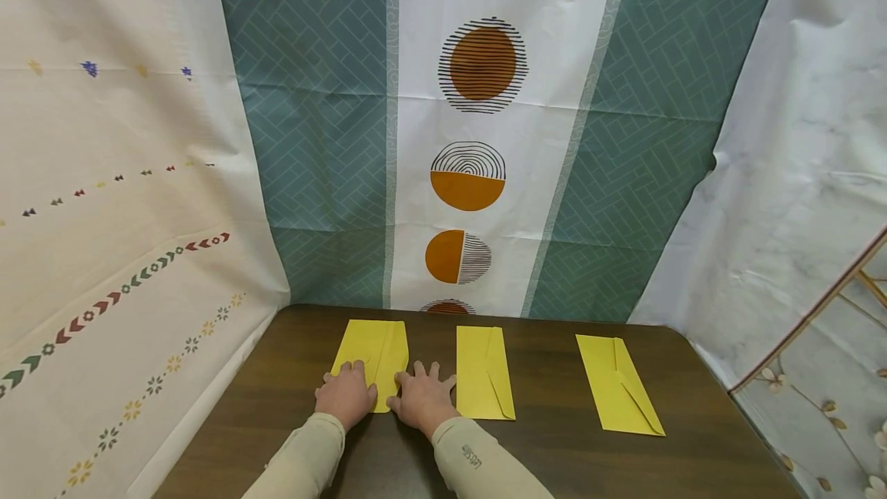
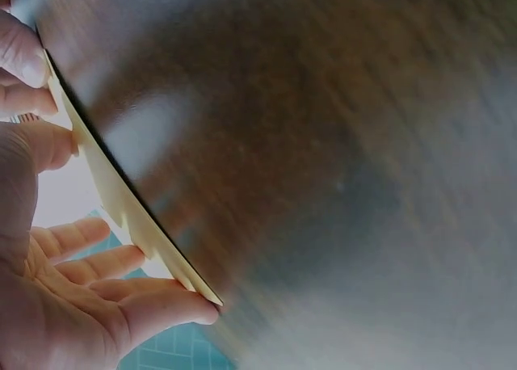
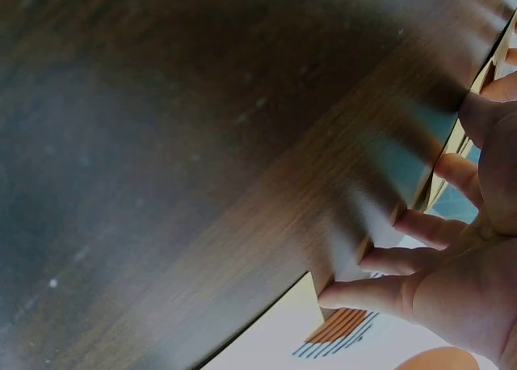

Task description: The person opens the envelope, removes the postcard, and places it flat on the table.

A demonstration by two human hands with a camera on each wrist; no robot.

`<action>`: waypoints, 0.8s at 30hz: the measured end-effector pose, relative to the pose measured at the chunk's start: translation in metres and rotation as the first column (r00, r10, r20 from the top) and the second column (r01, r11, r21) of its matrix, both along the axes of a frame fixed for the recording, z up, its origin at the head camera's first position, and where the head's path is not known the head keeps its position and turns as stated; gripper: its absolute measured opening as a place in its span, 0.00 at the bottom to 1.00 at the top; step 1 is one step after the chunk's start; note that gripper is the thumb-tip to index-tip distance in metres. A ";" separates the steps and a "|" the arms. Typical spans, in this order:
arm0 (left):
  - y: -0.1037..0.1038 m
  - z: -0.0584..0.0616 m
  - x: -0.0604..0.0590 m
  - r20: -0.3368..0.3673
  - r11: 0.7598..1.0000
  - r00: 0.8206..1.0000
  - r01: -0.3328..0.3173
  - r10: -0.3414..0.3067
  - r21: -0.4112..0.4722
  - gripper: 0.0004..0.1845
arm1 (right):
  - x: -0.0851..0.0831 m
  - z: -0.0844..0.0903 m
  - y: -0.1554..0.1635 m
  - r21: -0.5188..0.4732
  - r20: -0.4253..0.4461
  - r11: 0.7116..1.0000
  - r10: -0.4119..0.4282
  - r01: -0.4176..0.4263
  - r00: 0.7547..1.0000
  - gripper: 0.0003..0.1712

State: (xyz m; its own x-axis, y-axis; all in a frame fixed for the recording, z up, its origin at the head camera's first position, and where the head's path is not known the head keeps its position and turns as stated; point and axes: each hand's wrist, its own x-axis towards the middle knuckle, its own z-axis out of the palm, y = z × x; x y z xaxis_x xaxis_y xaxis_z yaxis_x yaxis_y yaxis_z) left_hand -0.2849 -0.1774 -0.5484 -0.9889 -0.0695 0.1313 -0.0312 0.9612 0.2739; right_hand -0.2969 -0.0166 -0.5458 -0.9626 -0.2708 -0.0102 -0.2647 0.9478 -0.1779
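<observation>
A yellow paper envelope (image 1: 374, 339) lies flap side up on the left of the table. On its lower left part rests my left hand (image 1: 346, 393), fingers extended and thumb on the paper. My right hand (image 1: 424, 399) is spread at the envelope's right edge, its thumb and index finger touching there and its other fingertips on the wood. In the left wrist view the envelope (image 2: 121, 200) shows nearly edge-on under the fingertips. A second yellow envelope (image 1: 481, 368) lies just right of my right hand; its corner (image 3: 299, 305) sits beside the little finger in the right wrist view.
A third yellow envelope (image 1: 617, 387) lies farther right on the dark wooden table (image 1: 547, 453). Patterned cloth (image 1: 326, 137) hangs behind the table's far edge. More cloth hangs at both sides, with a thin gold-coloured frame (image 1: 804, 322) pictured or standing at the right.
</observation>
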 end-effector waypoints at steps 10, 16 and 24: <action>-0.006 -0.005 0.000 -0.005 0.999 1.000 -0.003 0.004 0.036 0.29 | 0.001 -0.002 -0.004 0.009 -0.049 1.000 0.020 -0.019 0.999 0.30; -0.004 -0.001 -0.001 0.004 0.999 1.000 -0.008 0.008 0.048 0.29 | -0.006 0.002 -0.012 0.010 -0.266 0.985 0.171 -0.175 0.949 0.26; -0.010 0.001 -0.005 -0.010 0.995 1.000 0.022 -0.022 0.101 0.29 | -0.013 0.003 -0.014 -0.476 -0.021 0.868 0.148 -0.140 0.989 0.27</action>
